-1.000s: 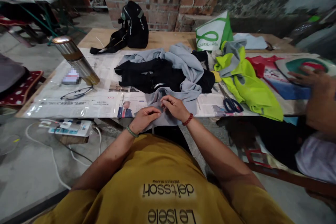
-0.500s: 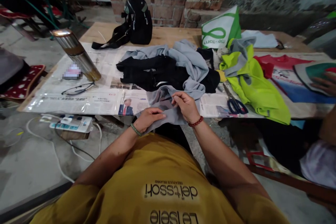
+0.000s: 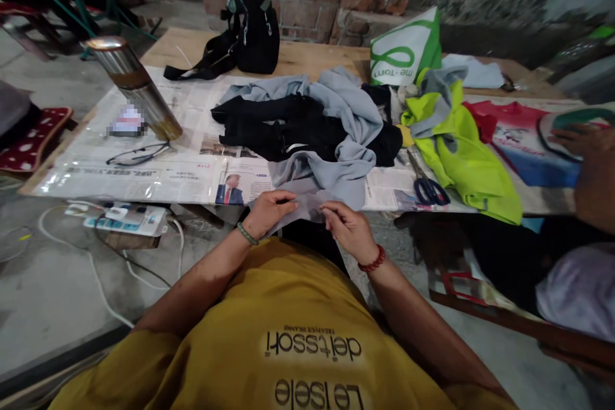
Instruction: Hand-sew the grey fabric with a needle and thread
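Observation:
Over the table's near edge, a piece of thin grey fabric point(image 3: 306, 207) stretches between my two hands. My left hand point(image 3: 270, 213) pinches its left part between thumb and fingers. With thumb and forefinger together, my right hand point(image 3: 350, 230) grips the fabric's right side; whether a needle or thread is also there is too small to see. The sheer part runs up into a grey garment point(image 3: 353, 170) heaped on the table together with a black garment point(image 3: 259, 131).
Right of the heap lie dark-handled scissors point(image 3: 430, 191) and a neon-yellow garment point(image 3: 473, 154). A steel flask point(image 3: 139, 93) and eyeglasses point(image 3: 139, 154) are on the left, a black bag point(image 3: 257, 29) behind. A power strip point(image 3: 127, 219) sits below the table edge. Another person's hand point(image 3: 571, 139) is far right.
My right hand has moved down and slightly right, away from the upper fabric, drawing the piece wider between my hands. My left hand stays pinched on it. The view has shifted slightly.

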A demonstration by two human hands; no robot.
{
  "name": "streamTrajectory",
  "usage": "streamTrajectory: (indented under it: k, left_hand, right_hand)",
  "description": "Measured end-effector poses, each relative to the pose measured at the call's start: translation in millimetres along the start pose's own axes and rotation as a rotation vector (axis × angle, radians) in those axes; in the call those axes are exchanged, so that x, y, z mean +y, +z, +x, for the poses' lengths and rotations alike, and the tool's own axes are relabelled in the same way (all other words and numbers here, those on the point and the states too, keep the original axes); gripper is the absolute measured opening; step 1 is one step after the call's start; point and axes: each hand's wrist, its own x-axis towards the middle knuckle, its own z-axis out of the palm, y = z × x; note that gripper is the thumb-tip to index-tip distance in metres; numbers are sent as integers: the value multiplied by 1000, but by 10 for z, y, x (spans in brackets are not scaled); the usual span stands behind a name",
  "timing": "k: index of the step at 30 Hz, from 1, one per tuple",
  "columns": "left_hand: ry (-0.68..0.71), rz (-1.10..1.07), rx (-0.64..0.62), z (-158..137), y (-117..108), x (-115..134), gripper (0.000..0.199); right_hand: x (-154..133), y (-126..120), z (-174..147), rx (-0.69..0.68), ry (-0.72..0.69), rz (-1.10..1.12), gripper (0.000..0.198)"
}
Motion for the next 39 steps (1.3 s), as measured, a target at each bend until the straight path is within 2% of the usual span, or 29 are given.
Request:
streamTrajectory:
  k: [5,14,23,27,31,39]
  left_hand:
    - [58,21,6,0,-2,-31,29]
    - [112,89,-7,1,19,-45,26]
    - [297,262,-13,-29,31,6,15]
    - [434,327,-24,-57,47,18,13]
    - [527,362,22,-78,63,8,14]
    - [633,406,32,-72,88,-46,14]
  right_hand:
    - [-16,147,-70,-42,4,-91,25]
    - [-83,184,-5,-81,3,-167,26]
    - [-80,226,15,-62,15,-114,20]
    - [-104,242,14,-72,60,-89,18]
    - [-126,251,-4,-92,112,-65,17]
    - [-142,326,-24,8,71,-55,17]
